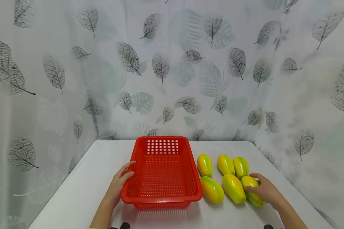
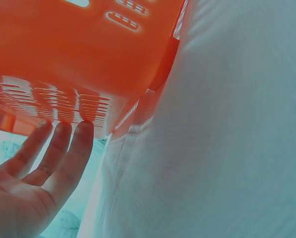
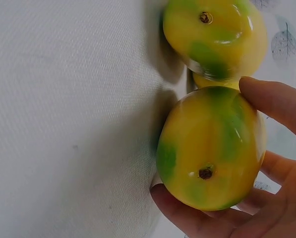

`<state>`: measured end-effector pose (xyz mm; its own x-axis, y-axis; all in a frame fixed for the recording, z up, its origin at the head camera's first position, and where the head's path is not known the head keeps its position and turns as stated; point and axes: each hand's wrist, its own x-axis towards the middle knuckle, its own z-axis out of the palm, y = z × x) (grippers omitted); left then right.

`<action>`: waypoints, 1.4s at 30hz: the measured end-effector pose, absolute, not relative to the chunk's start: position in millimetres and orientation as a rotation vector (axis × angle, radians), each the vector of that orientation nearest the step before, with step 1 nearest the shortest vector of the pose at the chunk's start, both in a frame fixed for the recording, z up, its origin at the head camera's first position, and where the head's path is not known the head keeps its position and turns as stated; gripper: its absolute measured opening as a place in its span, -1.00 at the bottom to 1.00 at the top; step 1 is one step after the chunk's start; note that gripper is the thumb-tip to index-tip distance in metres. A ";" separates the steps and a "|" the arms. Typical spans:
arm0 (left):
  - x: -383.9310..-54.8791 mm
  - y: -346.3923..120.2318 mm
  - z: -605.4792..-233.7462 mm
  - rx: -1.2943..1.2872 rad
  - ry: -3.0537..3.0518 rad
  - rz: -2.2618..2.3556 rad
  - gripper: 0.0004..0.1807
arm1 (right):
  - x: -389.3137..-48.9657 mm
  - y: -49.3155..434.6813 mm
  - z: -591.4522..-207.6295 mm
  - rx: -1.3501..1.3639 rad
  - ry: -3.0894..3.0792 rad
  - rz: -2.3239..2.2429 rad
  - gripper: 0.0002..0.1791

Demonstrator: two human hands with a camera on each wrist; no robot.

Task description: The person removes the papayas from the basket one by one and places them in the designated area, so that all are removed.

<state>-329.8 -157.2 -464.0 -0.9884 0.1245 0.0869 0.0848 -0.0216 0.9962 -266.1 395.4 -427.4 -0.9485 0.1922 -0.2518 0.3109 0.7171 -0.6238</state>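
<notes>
My left hand (image 1: 117, 183) holds the left rim of a red plastic basket (image 1: 196, 178). Its thumb and forefinger lie over the rim, and in the left wrist view the other fingers (image 2: 66, 166) touch the slotted outer wall. Nothing lies inside the basket. To its right, my right hand (image 1: 265, 189) grips the near-right papaya (image 1: 253, 197), yellow with green patches. The right wrist view shows the thumb on one side of that papaya (image 3: 212, 144) and fingers round the other; part of the fingers is hidden behind it.
Several more papayas lie in two rows between basket and right hand, among them a near-left papaya (image 1: 212, 190), a middle papaya (image 1: 233, 189) and a far-left papaya (image 1: 204, 165). Beneath is a white table (image 1: 103, 159). A leaf-print curtain (image 1: 172, 79) surrounds its back and sides.
</notes>
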 end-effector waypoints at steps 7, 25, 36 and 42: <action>-329.5 -156.8 -464.3 0.244 2.182 2.213 -0.45 | -265.0 394.0 -428.3 0.408 2.763 -1.038 0.08; -326.5 -158.1 -460.2 0.273 2.158 2.216 -0.45 | -262.9 392.7 -429.3 0.379 2.806 -1.037 0.08; -325.8 -157.7 -460.2 0.269 2.160 2.218 -0.45 | -261.9 392.5 -431.1 0.369 2.822 -1.030 0.06; -325.7 -157.5 -459.7 0.273 2.162 2.221 -0.45 | -261.4 392.2 -430.8 0.369 2.828 -1.027 0.07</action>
<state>-325.7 -157.5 -459.7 -0.9841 0.1436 0.1042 0.1003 -0.0341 0.9944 -261.4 392.2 -430.8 -0.9644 0.1888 -0.1850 0.2635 0.7414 -0.6171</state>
